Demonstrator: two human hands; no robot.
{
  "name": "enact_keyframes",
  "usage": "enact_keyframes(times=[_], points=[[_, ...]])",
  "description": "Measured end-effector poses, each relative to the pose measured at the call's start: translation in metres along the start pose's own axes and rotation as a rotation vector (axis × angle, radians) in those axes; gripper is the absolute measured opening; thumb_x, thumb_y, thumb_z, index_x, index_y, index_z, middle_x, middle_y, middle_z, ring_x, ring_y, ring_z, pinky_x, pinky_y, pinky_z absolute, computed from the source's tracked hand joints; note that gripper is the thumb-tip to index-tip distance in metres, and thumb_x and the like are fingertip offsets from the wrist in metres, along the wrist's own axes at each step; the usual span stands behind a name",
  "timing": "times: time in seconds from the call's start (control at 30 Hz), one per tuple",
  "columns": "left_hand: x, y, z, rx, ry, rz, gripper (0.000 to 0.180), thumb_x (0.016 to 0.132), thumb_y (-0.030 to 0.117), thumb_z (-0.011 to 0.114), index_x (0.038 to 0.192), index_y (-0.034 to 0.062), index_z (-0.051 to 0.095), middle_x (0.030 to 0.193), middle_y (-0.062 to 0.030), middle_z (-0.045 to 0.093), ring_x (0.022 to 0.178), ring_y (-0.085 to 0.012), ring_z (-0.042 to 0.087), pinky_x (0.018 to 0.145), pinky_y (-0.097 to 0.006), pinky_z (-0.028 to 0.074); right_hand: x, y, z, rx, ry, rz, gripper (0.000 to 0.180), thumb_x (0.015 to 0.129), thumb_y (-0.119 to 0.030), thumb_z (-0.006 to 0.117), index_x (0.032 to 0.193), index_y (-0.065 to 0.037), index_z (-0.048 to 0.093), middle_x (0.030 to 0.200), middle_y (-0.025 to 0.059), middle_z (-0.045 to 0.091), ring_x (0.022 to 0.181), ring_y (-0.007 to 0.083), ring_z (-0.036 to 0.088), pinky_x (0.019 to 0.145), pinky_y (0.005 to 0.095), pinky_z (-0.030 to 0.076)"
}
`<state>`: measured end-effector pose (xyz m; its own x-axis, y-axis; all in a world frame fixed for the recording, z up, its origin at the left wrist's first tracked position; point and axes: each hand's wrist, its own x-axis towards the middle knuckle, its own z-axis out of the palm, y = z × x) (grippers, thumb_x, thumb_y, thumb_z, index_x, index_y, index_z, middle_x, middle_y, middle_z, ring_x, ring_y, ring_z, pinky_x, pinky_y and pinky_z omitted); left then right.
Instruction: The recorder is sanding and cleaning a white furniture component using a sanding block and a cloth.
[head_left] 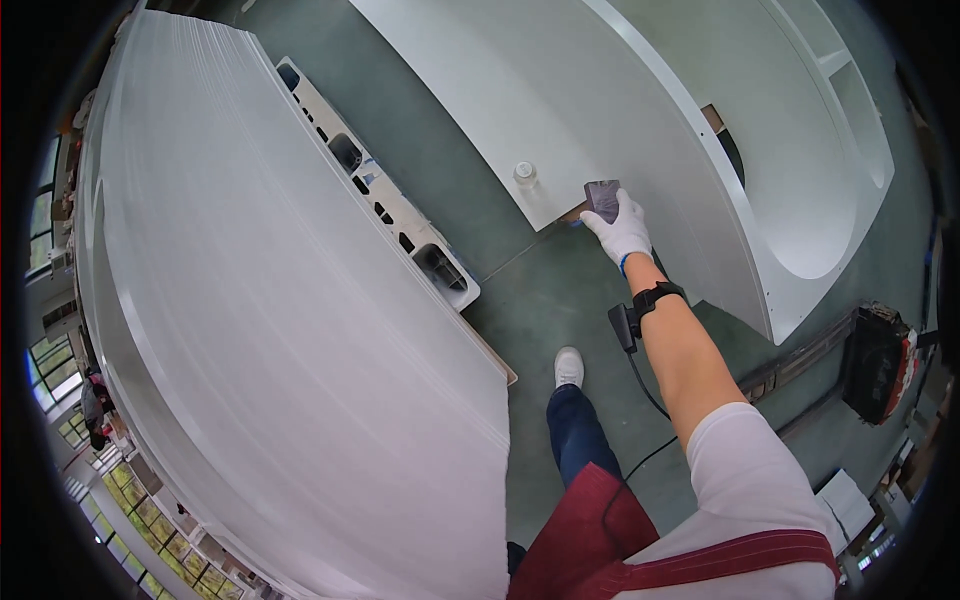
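The right hand (622, 232), in a white work glove, is closed around a small dark sanding block (603, 198), which is pressed against the near edge of a big white panel (600, 110) close to its corner. The left hand isn't seen anywhere in the shot, so nothing can be said about it. A small clear bottle (525, 174) is standing on the same panel, just beside the block and near the edge. A second, much larger stack of white panels (270, 330) is off to the left, with a green floor (530, 300) between.

For a clean result here, the block should probably be kept flat to the edge and moved along it with even, light pressure, so the corner isn't rounded over. The bottle looks close enough to get knocked, so it's best kept clear of the stroke.
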<state>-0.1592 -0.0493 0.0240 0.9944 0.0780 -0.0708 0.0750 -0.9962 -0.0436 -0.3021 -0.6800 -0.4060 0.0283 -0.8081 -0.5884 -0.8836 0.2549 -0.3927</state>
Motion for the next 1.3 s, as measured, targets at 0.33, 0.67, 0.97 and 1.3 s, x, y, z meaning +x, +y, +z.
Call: enact_keyframes(times=[0.33, 0.67, 0.97, 1.3], points=[[-0.007, 0.041, -0.011, 0.113, -0.014, -0.005, 0.037, 0.102, 0.018, 0.059, 0.129, -0.0062, 0.062, 0.109, -0.0228, 0.069, 0.097, -0.0344, 0.067, 0.09, -0.041, 0.056, -0.001, 0.044, -0.007, 0.035, -0.03, -0.196, 0.092, 0.097, -0.052, 0.069, 0.165, -0.003, 0.032, 0.166, 0.0228, 0.04, 0.152, 0.0378, 0.041, 0.122, 0.0419, 0.038], [-0.011, 0.031, 0.004, -0.283, 0.168, 0.035, 0.038, 0.098, 0.017, 0.062, 0.128, -0.0055, 0.062, 0.116, -0.0214, 0.068, 0.107, -0.0349, 0.064, 0.095, -0.041, 0.053, -0.242, 0.094, -0.047, 0.147, -0.5, -0.077, 0.083, 0.097, -0.045, 0.069, 0.162, -0.003, 0.039, 0.16, 0.0237, 0.048, 0.146, 0.0357, 0.05, 0.121, 0.0409, 0.04], [-0.03, 0.094, -0.053, -1.577, -0.324, -0.171, 0.038, 0.094, -0.009, 0.054, 0.131, -0.0034, 0.055, 0.101, -0.0033, 0.06, 0.072, -0.0061, 0.053, 0.059, -0.02, 0.041, -0.388, -0.038, -0.191, 0.742, -0.651, -0.647, 0.089, 0.096, -0.027, 0.069, 0.168, -0.004, 0.021, 0.166, 0.019, 0.039, 0.137, 0.0287, 0.055, 0.111, 0.0434, 0.049], [-0.025, 0.107, -0.108, -1.378, -1.47, 0.912, 0.083, 0.097, 0.037, 0.073, 0.162, 0.0018, 0.034, 0.15, -0.0205, 0.052, 0.138, -0.0287, 0.052, 0.118, -0.041, 0.041, -0.589, -0.087, -0.182, 0.516, -0.542, -0.962, 0.06, 0.088, 0.0, 0.072, 0.146, -0.001, 0.057, 0.144, 0.0223, 0.057, 0.13, 0.0337, 0.061, 0.11, 0.0406, 0.05]])
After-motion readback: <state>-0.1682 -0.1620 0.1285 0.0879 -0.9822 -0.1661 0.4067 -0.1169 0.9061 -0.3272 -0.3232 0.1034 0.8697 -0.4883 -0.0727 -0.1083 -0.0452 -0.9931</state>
